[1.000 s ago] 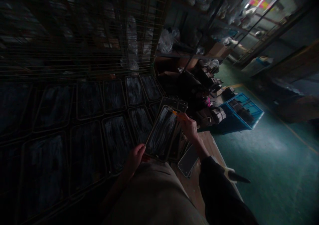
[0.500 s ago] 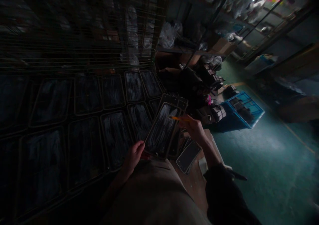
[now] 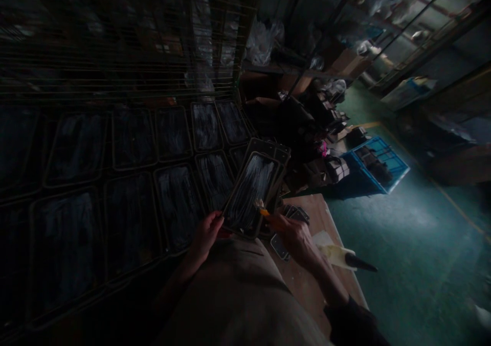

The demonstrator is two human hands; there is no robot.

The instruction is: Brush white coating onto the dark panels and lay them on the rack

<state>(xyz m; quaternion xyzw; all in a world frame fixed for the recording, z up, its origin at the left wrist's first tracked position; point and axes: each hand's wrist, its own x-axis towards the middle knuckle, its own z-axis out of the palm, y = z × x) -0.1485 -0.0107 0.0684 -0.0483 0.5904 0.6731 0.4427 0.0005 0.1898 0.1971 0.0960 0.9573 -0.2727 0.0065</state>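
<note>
My left hand (image 3: 207, 233) pinches the lower left edge of a dark rectangular panel (image 3: 251, 190) with a pale rim, held tilted in front of me. Whitish streaks run lengthwise over its face. My right hand (image 3: 295, 236) is closed round a brush (image 3: 264, 211) with an orange handle. Its pale bristles lie over the lower right part of the panel, apparently touching it. Behind the held panel more dark panels (image 3: 268, 145) show at the top. Small dark plates (image 3: 280, 246) lie on the wooden board (image 3: 307, 284), partly hidden by my right hand.
Rows of similar streaked panels (image 3: 178, 198) lie to the left, before a wire mesh (image 3: 153, 70). A pale bottle with a black nozzle (image 3: 341, 256) lies on the board's right edge. A blue crate (image 3: 387, 164) stands on the green floor (image 3: 418, 233).
My right hand has moved down and towards me with the brush, from the panel's upper right to its lower part. The bottle now shows more fully. My left hand keeps its hold.
</note>
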